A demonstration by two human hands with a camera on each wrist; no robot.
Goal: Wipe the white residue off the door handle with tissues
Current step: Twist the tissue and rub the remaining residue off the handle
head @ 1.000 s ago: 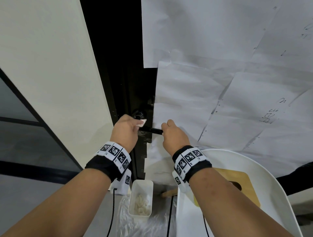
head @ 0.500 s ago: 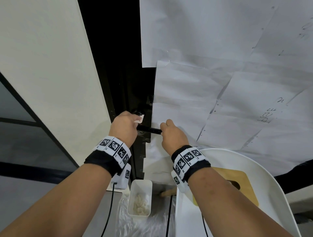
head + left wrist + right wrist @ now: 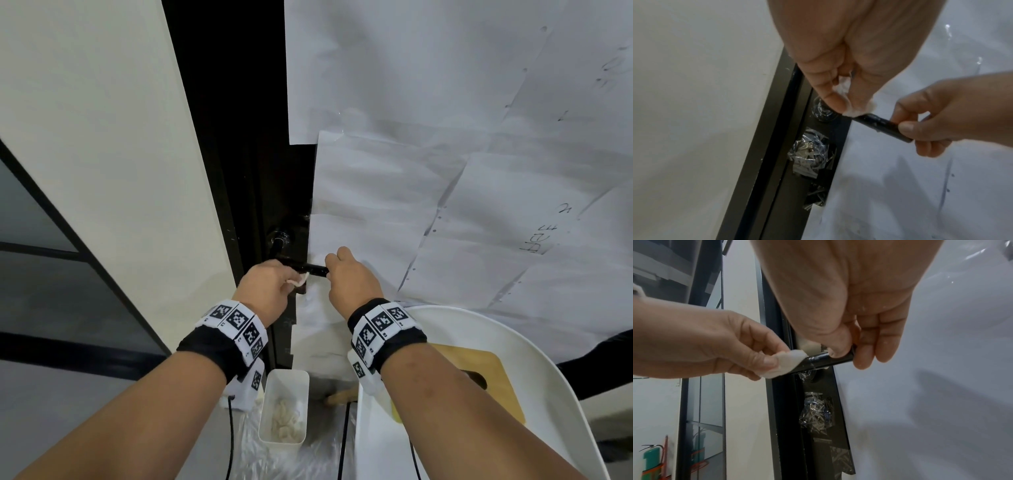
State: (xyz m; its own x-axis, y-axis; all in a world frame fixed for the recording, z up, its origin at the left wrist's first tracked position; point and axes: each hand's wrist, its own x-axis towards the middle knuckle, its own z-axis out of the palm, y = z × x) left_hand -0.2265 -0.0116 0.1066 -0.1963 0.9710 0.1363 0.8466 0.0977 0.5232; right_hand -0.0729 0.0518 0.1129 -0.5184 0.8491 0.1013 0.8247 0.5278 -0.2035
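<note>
Close together, the left hand [image 3: 265,288] is pinching a white tissue [image 3: 786,363] against the black door handle [image 3: 879,124]. Just beyond the tissue, the right hand [image 3: 349,281] is gripping the handle's free end between thumb and fingers

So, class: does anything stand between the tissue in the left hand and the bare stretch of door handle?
Nothing visible does. The tissue, pinched in the left hand, already touches the door handle; the right hand grips only its far end.
</note>
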